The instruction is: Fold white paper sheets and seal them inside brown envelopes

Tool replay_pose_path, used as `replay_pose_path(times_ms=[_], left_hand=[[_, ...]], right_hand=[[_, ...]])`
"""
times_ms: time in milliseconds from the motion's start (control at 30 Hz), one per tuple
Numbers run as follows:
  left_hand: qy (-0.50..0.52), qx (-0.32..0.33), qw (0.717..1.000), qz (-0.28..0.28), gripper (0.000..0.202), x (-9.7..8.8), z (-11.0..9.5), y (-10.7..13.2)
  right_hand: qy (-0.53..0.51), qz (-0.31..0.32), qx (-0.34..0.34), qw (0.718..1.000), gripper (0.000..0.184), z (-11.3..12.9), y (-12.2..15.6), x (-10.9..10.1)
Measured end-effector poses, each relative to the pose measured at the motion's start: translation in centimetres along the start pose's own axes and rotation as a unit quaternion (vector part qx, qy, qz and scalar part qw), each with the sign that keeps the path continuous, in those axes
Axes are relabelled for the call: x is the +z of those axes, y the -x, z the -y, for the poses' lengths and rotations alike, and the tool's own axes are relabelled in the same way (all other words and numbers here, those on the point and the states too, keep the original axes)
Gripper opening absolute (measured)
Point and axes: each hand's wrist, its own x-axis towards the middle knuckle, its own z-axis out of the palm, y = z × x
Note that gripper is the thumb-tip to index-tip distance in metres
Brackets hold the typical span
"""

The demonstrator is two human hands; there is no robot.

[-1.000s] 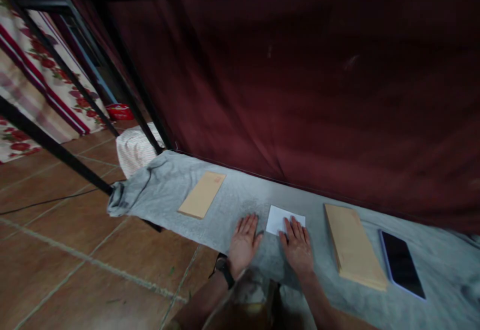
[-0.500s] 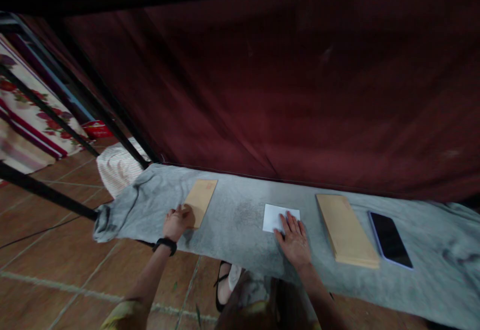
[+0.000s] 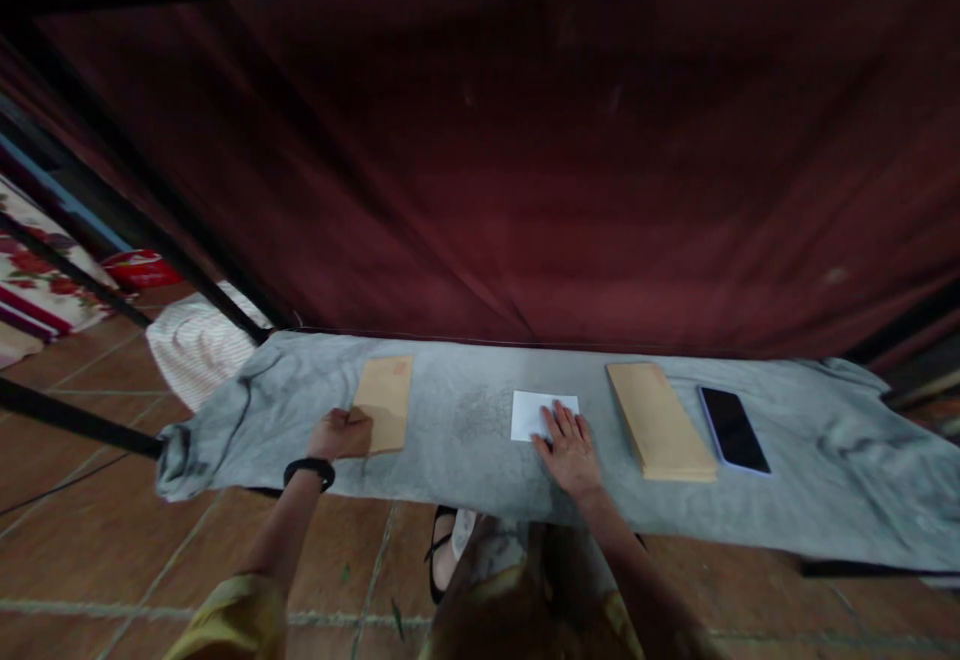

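Observation:
A low surface covered with a grey cloth (image 3: 465,440) runs across in front of me. My left hand (image 3: 339,433), with a black band on the wrist, is curled at the near left corner of a single brown envelope (image 3: 385,402) and seems to pinch its edge. My right hand (image 3: 570,448) lies flat with fingers spread on the near right part of a folded white paper (image 3: 534,412). A stack of brown envelopes (image 3: 657,420) lies to the right of that hand.
A black phone (image 3: 733,428) rests beside the stack on the right. A dark red curtain (image 3: 525,160) hangs behind the surface. A black metal frame (image 3: 75,420), a pale striped bundle (image 3: 195,340) and a red object (image 3: 139,268) are at the left, on a brown tiled floor (image 3: 112,550).
My left hand left the spot beside the white paper, reached left to the single brown envelope and closed on its near corner. The right hand stayed on the paper. My view turned right.

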Motion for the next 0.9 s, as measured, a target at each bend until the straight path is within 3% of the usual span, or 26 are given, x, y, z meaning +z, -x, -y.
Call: replay_pose_path(times_ms=[133,300,367,433,500,700,800,900], left_hand=[[0.145,-0.042,0.987,0.057,0.018,-0.9,-0.3,0.6],[0.306,-0.083,0.940,0.124,0.019,-1.4,-2.2,3.0],[0.474,-0.122,0.858,0.153,0.018,0.0,-3.8,4.7],[0.590,-0.143,0.788,0.104,0.019,2.4,-5.7,6.7],[0.645,-0.192,0.736,0.078,0.022,5.4,-7.7,8.4],[0.624,-0.243,0.738,0.081,0.020,13.5,-11.3,11.1],[0.610,-0.244,0.750,0.072,0.020,15.6,-11.7,11.6],[0.601,-0.232,0.762,0.067,0.018,16.3,-11.8,11.9]], right_hand=[[-0.002,0.016,0.007,1.000,0.059,0.0,-0.1,-0.1],[-0.010,0.018,0.009,1.000,0.060,0.0,-0.1,-0.3],[-0.012,0.017,0.009,1.000,0.060,0.0,-0.1,-0.4],[-0.014,0.020,0.010,1.000,0.060,0.1,-0.1,-0.5],[-0.016,0.025,0.012,1.000,0.060,0.1,-0.1,-0.7],[-0.020,0.044,0.019,0.999,0.060,0.2,-0.2,-1.0],[-0.021,0.051,0.020,0.998,0.059,0.2,-0.3,-1.2],[-0.019,0.052,0.020,0.998,0.059,0.2,-0.3,-1.3]])
